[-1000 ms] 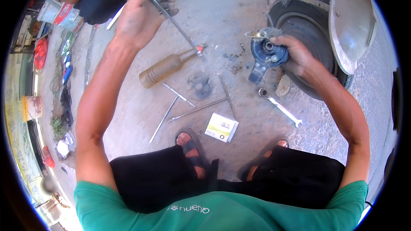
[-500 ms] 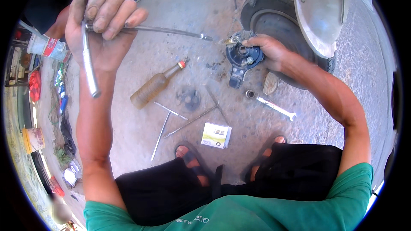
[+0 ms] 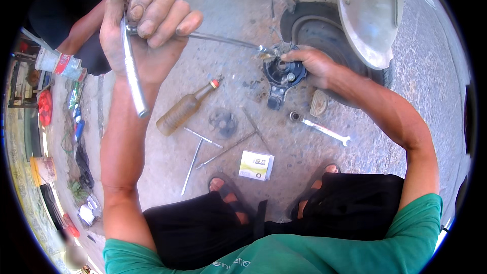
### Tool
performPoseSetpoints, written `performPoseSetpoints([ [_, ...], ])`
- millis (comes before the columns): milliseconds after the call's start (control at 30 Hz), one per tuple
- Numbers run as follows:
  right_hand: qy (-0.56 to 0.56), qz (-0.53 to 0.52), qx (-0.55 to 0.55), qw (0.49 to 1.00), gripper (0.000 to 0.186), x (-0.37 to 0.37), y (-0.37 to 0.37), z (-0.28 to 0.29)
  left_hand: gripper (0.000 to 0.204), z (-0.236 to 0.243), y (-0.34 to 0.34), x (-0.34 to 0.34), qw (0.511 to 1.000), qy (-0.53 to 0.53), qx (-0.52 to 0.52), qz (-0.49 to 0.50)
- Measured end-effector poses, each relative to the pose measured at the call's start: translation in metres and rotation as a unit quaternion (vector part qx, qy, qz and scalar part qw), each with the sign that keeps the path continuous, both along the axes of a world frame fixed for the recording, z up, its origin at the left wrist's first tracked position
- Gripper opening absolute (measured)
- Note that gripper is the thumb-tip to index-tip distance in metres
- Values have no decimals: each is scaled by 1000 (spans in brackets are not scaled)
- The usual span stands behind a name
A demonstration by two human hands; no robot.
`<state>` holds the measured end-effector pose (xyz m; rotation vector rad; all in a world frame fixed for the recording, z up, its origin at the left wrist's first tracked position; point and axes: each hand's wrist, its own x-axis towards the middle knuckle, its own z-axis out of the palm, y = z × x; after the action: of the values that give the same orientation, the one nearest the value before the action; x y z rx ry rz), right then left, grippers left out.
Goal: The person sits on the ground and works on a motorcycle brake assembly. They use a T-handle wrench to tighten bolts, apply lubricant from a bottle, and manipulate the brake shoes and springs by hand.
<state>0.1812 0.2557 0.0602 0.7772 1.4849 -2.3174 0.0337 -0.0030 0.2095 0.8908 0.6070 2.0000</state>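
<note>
My left hand [image 3: 152, 30] is raised at the upper left, its fingers wrapped round a silver T-handle wrench [image 3: 133, 73]. The shaft of that wrench runs right, and its socket end reaches the upper left edge of a dark round brake plate [image 3: 278, 77]. Whether it sits on a bolt there is too small to tell. My right hand [image 3: 312, 63] grips the plate at its upper right, beside a wheel [image 3: 329, 30]. A combination wrench [image 3: 324, 128] and a round pale piece [image 3: 319, 103] lie on the ground just below the plate.
A brown bottle [image 3: 185, 109] lies left of centre near a dark oily patch. Two more T-handle wrenches [image 3: 192, 165] [image 3: 228, 148] and a small box [image 3: 256, 165] are before my feet. Another person's arm [image 3: 89, 25] is at the upper left. A scooter's pale fender [image 3: 369, 15] overhangs the wheel.
My left hand has moved right with the T-handle wrench, bringing its socket end from just short of the brake plate to its edge. My right hand still grips the plate, slightly further left.
</note>
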Motion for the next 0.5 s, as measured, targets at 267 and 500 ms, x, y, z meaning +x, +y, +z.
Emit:
performPoseSetpoints([
  [267,18,9,-2,1000,30,-1,3,-7,59,-10,8,-1,998,-34,-5,43],
  [500,27,16,-13,999,29,-1,6,-11,58,-14,9,-4,999,-38,3,26],
])
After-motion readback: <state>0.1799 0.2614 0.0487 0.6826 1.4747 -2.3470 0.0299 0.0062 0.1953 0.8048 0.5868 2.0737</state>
